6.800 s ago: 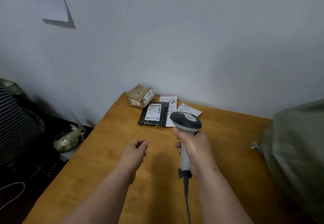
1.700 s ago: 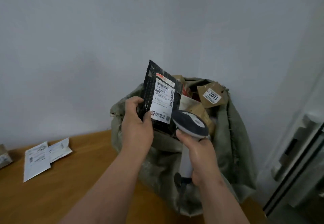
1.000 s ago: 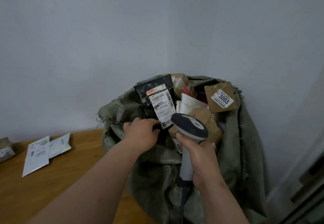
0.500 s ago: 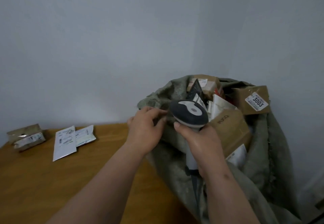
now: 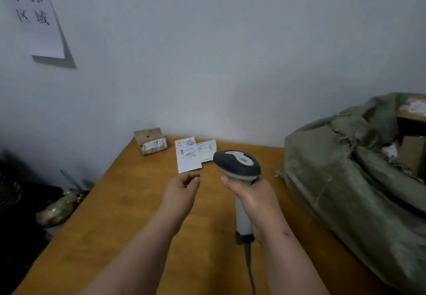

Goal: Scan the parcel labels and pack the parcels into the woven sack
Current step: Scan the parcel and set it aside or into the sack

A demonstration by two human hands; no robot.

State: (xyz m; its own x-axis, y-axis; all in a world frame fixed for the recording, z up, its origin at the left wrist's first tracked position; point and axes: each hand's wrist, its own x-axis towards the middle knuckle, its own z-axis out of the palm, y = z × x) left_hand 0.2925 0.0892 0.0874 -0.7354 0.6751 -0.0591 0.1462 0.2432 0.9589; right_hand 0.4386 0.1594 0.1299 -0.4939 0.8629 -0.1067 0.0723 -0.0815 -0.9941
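My right hand (image 5: 255, 204) grips the white handle of a barcode scanner (image 5: 237, 164) with a dark grey head, held upright over the wooden table (image 5: 119, 214). My left hand (image 5: 181, 191) hovers above the table with fingers loosely curled, holding nothing. Just beyond it lie a white flat parcel (image 5: 187, 154) and a smaller white parcel (image 5: 207, 150). A brown taped parcel (image 5: 151, 141) sits at the far corner by the wall. The green woven sack (image 5: 345, 179) stands at the right, with brown boxes (image 5: 412, 114) showing in its mouth.
A paper sign (image 5: 34, 18) with handwritten characters hangs on the white wall at upper left. Left of the table, low down, is a dark area with a shiny crumpled bag (image 5: 57, 207). The scanner's cable (image 5: 250, 269) runs down toward me.
The black parcel my left hand held over the sack went into the sack and the hand let go. My view and both hands swung left, back over the table.
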